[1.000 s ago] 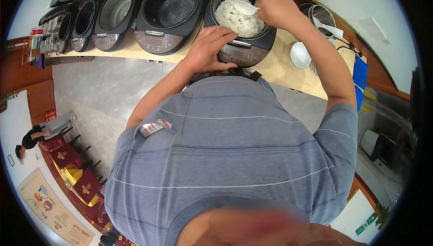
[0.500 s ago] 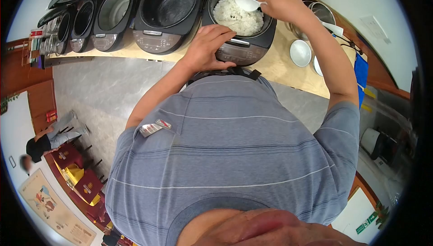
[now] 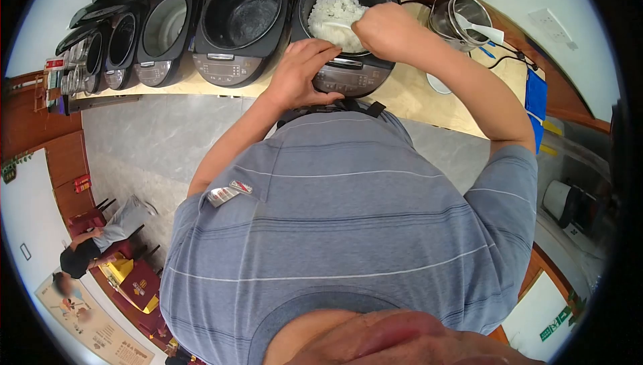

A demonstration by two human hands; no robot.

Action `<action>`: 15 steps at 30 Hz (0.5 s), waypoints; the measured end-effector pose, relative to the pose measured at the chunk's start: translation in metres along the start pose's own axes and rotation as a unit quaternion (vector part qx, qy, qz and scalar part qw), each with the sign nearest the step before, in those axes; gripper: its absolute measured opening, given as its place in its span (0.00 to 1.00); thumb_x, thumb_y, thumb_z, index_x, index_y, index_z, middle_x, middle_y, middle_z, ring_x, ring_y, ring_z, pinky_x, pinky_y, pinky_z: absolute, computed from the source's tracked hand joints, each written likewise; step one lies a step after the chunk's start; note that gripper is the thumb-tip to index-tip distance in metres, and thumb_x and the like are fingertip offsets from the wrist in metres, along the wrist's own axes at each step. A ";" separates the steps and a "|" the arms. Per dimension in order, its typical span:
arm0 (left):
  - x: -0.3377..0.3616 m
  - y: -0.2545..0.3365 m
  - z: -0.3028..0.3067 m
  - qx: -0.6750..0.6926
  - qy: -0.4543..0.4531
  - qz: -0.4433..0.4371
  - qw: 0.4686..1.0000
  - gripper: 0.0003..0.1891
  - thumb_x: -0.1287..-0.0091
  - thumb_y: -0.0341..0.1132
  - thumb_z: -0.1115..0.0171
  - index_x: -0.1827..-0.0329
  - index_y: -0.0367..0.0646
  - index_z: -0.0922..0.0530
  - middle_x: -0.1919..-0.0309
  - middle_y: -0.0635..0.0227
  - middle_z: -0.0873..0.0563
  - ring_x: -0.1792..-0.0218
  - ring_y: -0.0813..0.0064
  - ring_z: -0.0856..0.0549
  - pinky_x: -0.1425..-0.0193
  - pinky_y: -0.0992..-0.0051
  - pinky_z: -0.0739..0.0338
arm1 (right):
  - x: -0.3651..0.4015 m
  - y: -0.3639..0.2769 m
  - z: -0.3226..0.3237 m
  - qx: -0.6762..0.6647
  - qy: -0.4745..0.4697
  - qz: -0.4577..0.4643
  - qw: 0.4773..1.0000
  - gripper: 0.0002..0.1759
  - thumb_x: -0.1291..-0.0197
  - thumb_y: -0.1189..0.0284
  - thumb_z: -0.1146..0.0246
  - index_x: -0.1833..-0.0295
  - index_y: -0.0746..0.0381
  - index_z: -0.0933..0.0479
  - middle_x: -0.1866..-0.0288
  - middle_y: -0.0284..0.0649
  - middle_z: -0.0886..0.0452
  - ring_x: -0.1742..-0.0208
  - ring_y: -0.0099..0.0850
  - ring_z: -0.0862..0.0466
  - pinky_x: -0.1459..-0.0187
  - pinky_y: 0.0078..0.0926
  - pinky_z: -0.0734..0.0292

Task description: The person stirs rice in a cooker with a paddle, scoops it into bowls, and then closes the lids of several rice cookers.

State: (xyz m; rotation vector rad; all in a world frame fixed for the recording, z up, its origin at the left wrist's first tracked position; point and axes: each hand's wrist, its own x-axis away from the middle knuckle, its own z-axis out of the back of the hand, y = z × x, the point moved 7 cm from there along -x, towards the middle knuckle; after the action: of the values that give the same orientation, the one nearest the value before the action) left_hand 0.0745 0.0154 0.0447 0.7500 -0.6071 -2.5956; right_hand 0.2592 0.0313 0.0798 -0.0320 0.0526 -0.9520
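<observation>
rice (image 3: 329, 9): heaped in open cooker (image 3: 348, 78) on counter (image 3: 410, 97) | spoon (image 3: 335, 25): handle enclosed by curled fingers of right hand (image 3: 382, 30), tip in rice | left hand (image 3: 301, 71): fingers laid flat, close together, on cooker front | handling: rice judged soft, sticky (probably hot); spoon light, stiff, best held at handle

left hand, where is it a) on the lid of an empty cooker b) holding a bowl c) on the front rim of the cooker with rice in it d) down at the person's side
c: the left hand rests on the front rim of the rice cooker that holds rice, while the right hand grips a white paddle in it.
</observation>
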 end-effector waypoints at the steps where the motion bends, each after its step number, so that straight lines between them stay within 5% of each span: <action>1: 0.000 0.000 0.000 0.001 0.000 -0.001 1.000 0.47 0.52 0.48 0.08 0.27 0.43 0.16 0.32 0.58 0.13 0.30 0.49 0.17 0.24 0.52 0.25 | 0.007 -0.001 0.007 0.001 0.001 0.000 1.000 0.09 0.42 0.70 0.29 0.63 0.65 0.10 0.73 0.54 0.13 0.66 0.56 0.09 0.64 0.54 0.15; 15: 0.001 0.001 -0.001 0.004 0.006 -0.005 1.000 0.46 0.54 0.48 0.08 0.28 0.43 0.16 0.33 0.61 0.13 0.30 0.51 0.17 0.24 0.53 0.25 | 0.001 0.008 0.062 -0.116 -0.064 -0.018 0.991 0.11 0.42 0.70 0.30 0.59 0.65 0.09 0.67 0.54 0.11 0.60 0.56 0.09 0.55 0.55 0.15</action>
State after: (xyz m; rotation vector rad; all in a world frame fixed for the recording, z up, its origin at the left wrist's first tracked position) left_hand 0.0748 0.0144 0.0439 0.7721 -0.6135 -2.5965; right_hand 0.2703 0.0351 0.1408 -0.3091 0.0433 -0.9738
